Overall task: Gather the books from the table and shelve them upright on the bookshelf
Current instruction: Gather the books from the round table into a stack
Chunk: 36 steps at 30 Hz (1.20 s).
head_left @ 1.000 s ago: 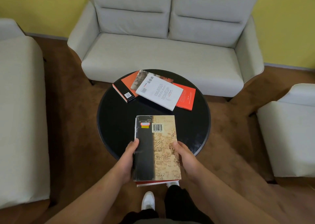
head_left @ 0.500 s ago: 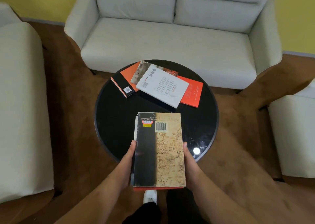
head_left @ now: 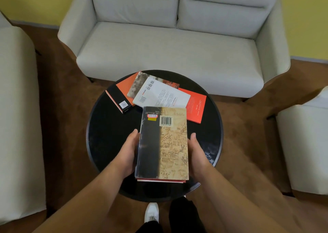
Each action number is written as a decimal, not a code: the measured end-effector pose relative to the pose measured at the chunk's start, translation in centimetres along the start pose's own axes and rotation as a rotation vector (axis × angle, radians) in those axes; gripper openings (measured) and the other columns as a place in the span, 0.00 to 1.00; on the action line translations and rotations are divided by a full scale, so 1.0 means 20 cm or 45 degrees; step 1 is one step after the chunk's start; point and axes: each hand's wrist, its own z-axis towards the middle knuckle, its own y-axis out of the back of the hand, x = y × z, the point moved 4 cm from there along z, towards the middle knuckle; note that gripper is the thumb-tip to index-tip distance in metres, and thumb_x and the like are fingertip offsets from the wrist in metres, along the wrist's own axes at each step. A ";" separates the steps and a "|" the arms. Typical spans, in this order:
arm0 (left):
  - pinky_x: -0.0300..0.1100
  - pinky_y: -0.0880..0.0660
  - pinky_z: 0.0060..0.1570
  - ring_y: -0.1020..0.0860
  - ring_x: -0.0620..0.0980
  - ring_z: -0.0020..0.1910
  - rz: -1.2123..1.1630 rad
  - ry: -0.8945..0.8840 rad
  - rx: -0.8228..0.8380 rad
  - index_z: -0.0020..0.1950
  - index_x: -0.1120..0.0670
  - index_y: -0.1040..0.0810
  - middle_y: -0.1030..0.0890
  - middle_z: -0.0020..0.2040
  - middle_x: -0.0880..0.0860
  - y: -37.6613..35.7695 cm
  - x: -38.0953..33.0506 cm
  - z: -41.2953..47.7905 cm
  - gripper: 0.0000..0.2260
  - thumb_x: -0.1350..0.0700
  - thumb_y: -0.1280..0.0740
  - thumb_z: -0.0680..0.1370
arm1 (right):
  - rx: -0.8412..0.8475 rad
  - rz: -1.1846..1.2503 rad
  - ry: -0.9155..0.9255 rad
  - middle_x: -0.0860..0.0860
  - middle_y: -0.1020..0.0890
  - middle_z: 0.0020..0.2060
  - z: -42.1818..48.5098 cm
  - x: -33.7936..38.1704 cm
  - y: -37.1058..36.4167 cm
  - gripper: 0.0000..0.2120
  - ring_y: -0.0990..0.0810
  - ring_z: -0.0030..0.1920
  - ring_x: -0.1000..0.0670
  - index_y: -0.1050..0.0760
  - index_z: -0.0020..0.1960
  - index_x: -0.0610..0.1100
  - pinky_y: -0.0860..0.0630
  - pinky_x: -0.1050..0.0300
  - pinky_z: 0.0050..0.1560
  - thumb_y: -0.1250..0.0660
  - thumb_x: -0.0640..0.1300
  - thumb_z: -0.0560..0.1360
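In the head view, both hands are gripping a small stack of books just below the centre of the frame. The left hand [head_left: 128,151] is pressing against the stack's left edge, and the right hand [head_left: 197,153] is clasping its right edge. The top book [head_left: 164,142], half black and half map-printed with a barcode near its far end, is lying face-down over a red-edged book [head_left: 160,180] that is peeking out underneath. The stack is sitting over the near half of the round black desk [head_left: 110,140]; whether it is touching the surface cannot be told. Toward the upper middle, four more books are overlapping on the desk's far side: a white book [head_left: 163,95] is lying on top of a brown-covered book [head_left: 137,83], an orange-and-black book [head_left: 120,98] and a red book [head_left: 196,106]. A pale sofa [head_left: 168,51] is filling the top of the frame.
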 end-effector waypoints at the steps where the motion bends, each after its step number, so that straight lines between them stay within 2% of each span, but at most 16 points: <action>1: 0.57 0.26 0.63 0.18 0.60 0.60 -0.014 0.004 0.005 0.54 0.45 0.14 0.15 0.59 0.57 0.00 0.00 0.01 0.27 0.30 0.44 0.76 | 0.000 -0.006 0.002 0.46 0.14 0.58 0.00 0.01 0.00 0.32 0.17 0.61 0.42 0.20 0.65 0.52 0.22 0.43 0.59 0.52 0.70 0.79; 3: 0.57 0.25 0.62 0.18 0.61 0.59 -0.037 0.013 0.007 0.61 0.51 0.18 0.15 0.58 0.59 -0.02 0.02 0.01 0.30 0.31 0.39 0.72 | -0.003 0.005 0.000 0.47 0.14 0.57 -0.01 0.00 -0.02 0.31 0.17 0.61 0.43 0.20 0.65 0.53 0.23 0.43 0.59 0.51 0.69 0.79; 7: 0.55 0.23 0.55 0.18 0.62 0.55 -0.071 -0.030 -0.037 0.61 0.53 0.20 0.13 0.52 0.59 -0.01 0.05 0.03 0.27 0.34 0.40 0.76 | 0.015 0.075 -0.016 0.48 0.12 0.52 -0.01 0.00 -0.05 0.29 0.16 0.58 0.43 0.19 0.62 0.51 0.21 0.45 0.53 0.50 0.67 0.81; 9: 0.54 0.23 0.52 0.18 0.61 0.54 -0.085 -0.053 -0.030 0.60 0.53 0.20 0.13 0.49 0.59 0.00 0.06 0.03 0.25 0.35 0.42 0.78 | 0.034 0.054 -0.013 0.48 0.12 0.54 0.00 0.01 -0.06 0.29 0.17 0.59 0.43 0.19 0.63 0.51 0.22 0.45 0.55 0.50 0.67 0.81; 11: 0.53 0.23 0.52 0.18 0.61 0.54 -0.059 -0.058 -0.037 0.59 0.52 0.20 0.12 0.48 0.58 0.01 0.06 0.03 0.25 0.35 0.43 0.79 | 0.061 0.026 -0.015 0.48 0.13 0.55 0.01 0.01 -0.07 0.29 0.17 0.61 0.43 0.19 0.62 0.52 0.22 0.45 0.57 0.50 0.67 0.81; 13: 0.55 0.23 0.55 0.17 0.60 0.55 -0.020 -0.087 -0.044 0.60 0.51 0.20 0.13 0.52 0.58 0.01 0.04 0.02 0.23 0.36 0.42 0.79 | 0.052 -0.040 0.009 0.48 0.12 0.53 0.01 0.03 -0.07 0.26 0.16 0.58 0.45 0.19 0.60 0.51 0.22 0.47 0.54 0.50 0.65 0.82; 15: 0.57 0.23 0.58 0.17 0.60 0.57 0.051 -0.192 -0.083 0.66 0.49 0.23 0.15 0.58 0.58 0.03 -0.01 0.03 0.20 0.40 0.39 0.80 | -0.001 -0.131 0.128 0.46 0.13 0.55 0.01 0.07 -0.06 0.23 0.15 0.56 0.45 0.22 0.64 0.48 0.21 0.49 0.53 0.47 0.61 0.83; 17: 0.58 0.23 0.58 0.17 0.58 0.57 0.154 -0.311 -0.104 0.70 0.44 0.27 0.17 0.60 0.55 0.02 -0.08 0.03 0.19 0.45 0.35 0.79 | -0.025 -0.301 0.290 0.48 0.16 0.60 0.01 0.11 -0.06 0.23 0.15 0.57 0.48 0.30 0.72 0.49 0.20 0.50 0.54 0.41 0.58 0.82; 21: 0.56 0.20 0.55 0.16 0.55 0.55 0.329 -0.353 -0.067 0.63 0.37 0.25 0.15 0.56 0.51 -0.02 -0.11 0.00 0.13 0.48 0.32 0.79 | 0.041 -0.555 0.389 0.58 0.16 0.58 -0.02 0.15 -0.12 0.23 0.14 0.53 0.55 0.38 0.74 0.62 0.20 0.62 0.43 0.36 0.53 0.81; 23: 0.58 0.21 0.56 0.16 0.55 0.54 0.339 -0.347 -0.050 0.60 0.36 0.25 0.15 0.56 0.51 -0.03 -0.11 0.00 0.11 0.48 0.33 0.79 | 0.078 -0.585 0.406 0.59 0.17 0.58 -0.02 0.16 -0.12 0.25 0.14 0.52 0.58 0.41 0.75 0.62 0.20 0.64 0.40 0.36 0.54 0.81; 26: 0.54 0.20 0.52 0.15 0.55 0.54 0.334 -0.347 -0.064 0.60 0.35 0.26 0.15 0.55 0.50 -0.04 -0.12 0.00 0.11 0.49 0.34 0.80 | 0.106 -0.597 0.405 0.59 0.17 0.58 -0.02 0.17 -0.10 0.24 0.14 0.51 0.61 0.42 0.75 0.62 0.20 0.67 0.38 0.38 0.54 0.82; 29: 0.55 0.20 0.54 0.16 0.55 0.55 0.319 -0.323 -0.064 0.66 0.38 0.30 0.16 0.57 0.51 -0.04 -0.13 0.00 0.18 0.51 0.31 0.79 | 0.138 -0.636 0.423 0.56 0.18 0.60 -0.02 0.18 -0.09 0.21 0.15 0.54 0.60 0.41 0.73 0.60 0.19 0.65 0.41 0.39 0.51 0.83; 31: 0.57 0.22 0.58 0.17 0.57 0.57 0.341 -0.308 -0.097 0.69 0.44 0.32 0.18 0.60 0.53 -0.01 -0.20 0.04 0.22 0.55 0.30 0.77 | 0.103 -0.695 0.465 0.54 0.18 0.60 -0.01 0.23 -0.06 0.18 0.15 0.57 0.55 0.36 0.71 0.55 0.18 0.61 0.48 0.37 0.49 0.83; 33: 0.54 0.23 0.56 0.19 0.56 0.56 0.305 -0.367 -0.232 0.67 0.50 0.30 0.20 0.58 0.55 0.00 -0.34 0.12 0.18 0.58 0.33 0.78 | 0.026 -0.774 0.535 0.53 0.17 0.58 0.03 0.32 -0.01 0.15 0.17 0.60 0.50 0.29 0.65 0.52 0.19 0.54 0.55 0.32 0.45 0.80; 35: 0.48 0.25 0.50 0.21 0.52 0.50 0.269 -0.422 -0.412 0.60 0.56 0.25 0.20 0.51 0.54 0.00 -0.51 0.22 0.10 0.57 0.36 0.80 | -0.021 -0.880 0.626 0.54 0.17 0.57 0.10 0.44 0.01 0.14 0.18 0.60 0.50 0.25 0.61 0.52 0.20 0.52 0.59 0.29 0.43 0.77; 36: 0.48 0.26 0.49 0.22 0.50 0.47 0.301 -0.436 -0.458 0.59 0.57 0.24 0.20 0.48 0.53 -0.01 -0.59 0.29 0.09 0.56 0.37 0.81 | -0.049 -0.926 0.667 0.55 0.17 0.56 0.13 0.52 0.01 0.12 0.19 0.59 0.51 0.24 0.61 0.51 0.20 0.52 0.59 0.30 0.44 0.78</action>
